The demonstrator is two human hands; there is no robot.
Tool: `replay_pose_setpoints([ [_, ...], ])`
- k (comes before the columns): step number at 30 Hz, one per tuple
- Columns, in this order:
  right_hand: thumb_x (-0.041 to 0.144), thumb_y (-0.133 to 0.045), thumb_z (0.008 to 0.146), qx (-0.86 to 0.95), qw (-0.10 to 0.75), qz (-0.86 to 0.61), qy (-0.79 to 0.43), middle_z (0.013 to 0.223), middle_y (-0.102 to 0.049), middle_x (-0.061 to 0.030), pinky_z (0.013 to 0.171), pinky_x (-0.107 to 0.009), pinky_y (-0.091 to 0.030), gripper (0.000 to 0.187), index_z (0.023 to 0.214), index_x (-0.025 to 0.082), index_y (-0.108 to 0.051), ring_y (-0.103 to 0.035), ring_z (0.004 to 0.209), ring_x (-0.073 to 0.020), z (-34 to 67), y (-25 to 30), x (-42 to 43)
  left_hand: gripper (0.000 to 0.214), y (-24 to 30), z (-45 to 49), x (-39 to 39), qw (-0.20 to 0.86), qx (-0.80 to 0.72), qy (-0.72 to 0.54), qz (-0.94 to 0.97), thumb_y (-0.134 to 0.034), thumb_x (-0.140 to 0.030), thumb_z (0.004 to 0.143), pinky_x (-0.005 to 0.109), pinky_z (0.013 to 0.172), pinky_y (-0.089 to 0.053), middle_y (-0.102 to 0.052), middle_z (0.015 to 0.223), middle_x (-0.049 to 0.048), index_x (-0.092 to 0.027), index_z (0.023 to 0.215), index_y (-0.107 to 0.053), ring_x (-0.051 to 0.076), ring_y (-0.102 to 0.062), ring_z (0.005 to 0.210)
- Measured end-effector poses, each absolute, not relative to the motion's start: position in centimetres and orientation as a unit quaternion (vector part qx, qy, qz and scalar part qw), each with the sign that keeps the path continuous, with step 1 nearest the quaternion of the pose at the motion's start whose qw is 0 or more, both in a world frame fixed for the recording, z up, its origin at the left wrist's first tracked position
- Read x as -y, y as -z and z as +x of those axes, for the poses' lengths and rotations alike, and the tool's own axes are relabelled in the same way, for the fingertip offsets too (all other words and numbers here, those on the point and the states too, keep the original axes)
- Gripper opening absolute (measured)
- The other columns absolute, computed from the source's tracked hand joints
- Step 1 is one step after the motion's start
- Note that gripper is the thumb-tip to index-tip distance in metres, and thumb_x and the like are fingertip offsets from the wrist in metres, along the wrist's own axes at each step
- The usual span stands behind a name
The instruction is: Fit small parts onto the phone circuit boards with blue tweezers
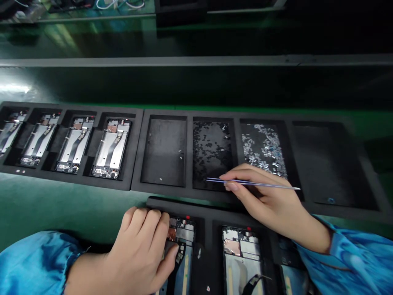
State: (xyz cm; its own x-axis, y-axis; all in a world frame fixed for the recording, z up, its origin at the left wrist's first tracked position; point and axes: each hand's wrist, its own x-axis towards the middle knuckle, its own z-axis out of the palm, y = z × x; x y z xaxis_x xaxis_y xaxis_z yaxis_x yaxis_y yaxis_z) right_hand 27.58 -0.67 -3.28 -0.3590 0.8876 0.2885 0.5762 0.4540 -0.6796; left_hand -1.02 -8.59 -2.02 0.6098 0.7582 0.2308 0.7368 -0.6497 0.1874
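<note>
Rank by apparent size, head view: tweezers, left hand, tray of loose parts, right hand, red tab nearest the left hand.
1. Tray of loose parts
2. Left hand, right hand: too alike to rank
3. Tweezers, long but thin
4. Red tab

Green tabletop (76,209), glare (14,88) left; pale rail (184,61) beyond.
</note>
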Motion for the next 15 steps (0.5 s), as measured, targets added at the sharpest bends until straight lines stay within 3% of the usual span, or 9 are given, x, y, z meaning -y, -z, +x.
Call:
replay_pose_setpoints([
  [5,0.022,-0.061,0.099,0.784,0.326,-0.458,-0.263,0.091,-0.073,-0.0043,0.064,-0.031,-0.058,0.01,0.1,0.023,-0.07,-0.071,0.074,-0.0182,27.8,2.9,0.5,0.032,1.7,-1.1,8.7,0.032,-0.408,-0.16,0.898,-0.049,-0.027,0.094,0.046,0.077,-0.037,-0.063,0.094,0.0148,-0.005,0.105,-0.068,0.03,-0.049,0.084],
  [8,0.027,-0.059,0.1,0.729,0.362,-0.52,-0.259,0.078,-0.071,-0.002,0.056,-0.031,-0.055,0.012,0.094,0.025,-0.07,-0.068,0.064,-0.018,26.9,1.9,1.8,0.032,1.8,-2.1,7.5,0.033,-0.359,-0.178,0.916,-0.052,-0.029,0.093,0.046,0.077,-0.042,-0.065,0.096,0.0151,-0.005,0.104,-0.069,0.029,-0.053,0.086],
  [10,0.031,-0.062,0.098,0.674,0.38,-0.575,-0.265,0.07,-0.067,-0.0002,0.052,-0.032,-0.054,0.008,0.102,0.027,-0.068,-0.064,0.056,-0.0182,25.5,1.0,3.6,0.026,2.0,-3.1,6.0,0.031,-0.29,-0.208,0.933,-0.055,-0.03,0.092,0.044,0.078,-0.045,-0.066,0.095,0.0128,-0.009,0.097,-0.07,0.027,-0.054,0.085],
  [12,0.035,-0.069,0.093,0.66,0.392,-0.582,-0.268,0.073,-0.067,-0.0009,0.052,-0.033,-0.056,0.019,0.109,0.028,-0.064,-0.065,0.056,-0.02,23.7,0.4,5.5,0.023,2.5,-4.3,4.4,0.025,-0.217,-0.229,0.949,-0.054,-0.03,0.092,0.042,0.079,-0.047,-0.066,0.091,0.009,-0.014,0.089,-0.069,0.024,-0.054,0.084],
  [15,0.034,-0.07,0.091,0.683,0.399,-0.566,-0.232,0.074,-0.065,-0.0013,0.048,-0.03,-0.055,0.014,0.09,0.027,-0.058,-0.067,0.057,-0.0187,20.8,0.8,7.2,0.027,3.1,-5.4,2.4,0.011,-0.138,-0.234,0.962,-0.05,-0.033,0.094,0.04,0.079,-0.05,-0.066,0.088,0.0066,-0.016,0.086,-0.069,0.022,-0.054,0.082],
])
